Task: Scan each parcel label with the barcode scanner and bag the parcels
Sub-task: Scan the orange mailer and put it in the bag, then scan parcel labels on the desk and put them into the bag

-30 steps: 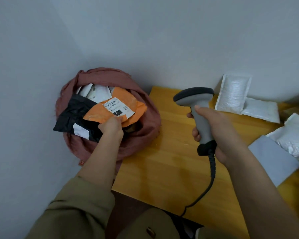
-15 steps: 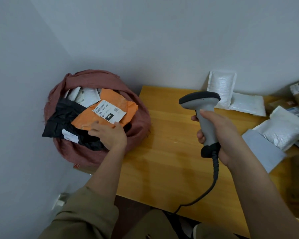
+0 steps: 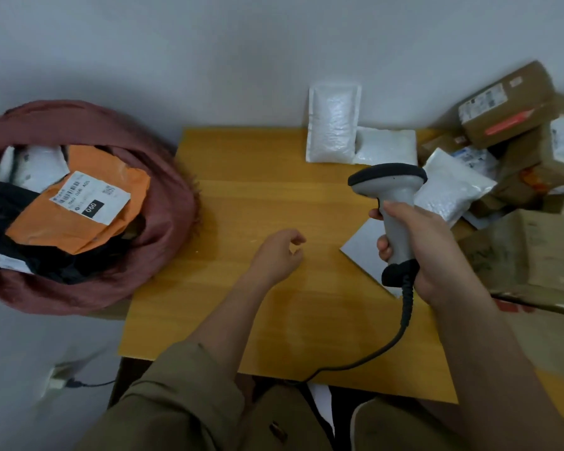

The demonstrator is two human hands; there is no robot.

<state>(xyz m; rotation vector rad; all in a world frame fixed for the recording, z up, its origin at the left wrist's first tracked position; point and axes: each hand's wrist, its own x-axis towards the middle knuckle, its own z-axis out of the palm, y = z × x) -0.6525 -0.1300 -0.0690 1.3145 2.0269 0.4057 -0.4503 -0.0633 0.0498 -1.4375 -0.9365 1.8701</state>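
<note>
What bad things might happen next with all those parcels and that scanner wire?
The orange parcel lies on top of the heaped red bag, so it might slide out. The scanner's cable droops off the table edge and could snag. The stacked cardboard boxes at the right might topple onto the white mailers.

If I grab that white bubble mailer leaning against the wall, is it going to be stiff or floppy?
Probably soft and bendy: the bubble mailer looks puffy and padded, not boxy. Likely light for its size, since it stays propped against the wall on its thin bottom edge. That upright lean also suggests that a nudge would tip it flat onto the table. Its glossy skin may be a bit slippery.
</note>
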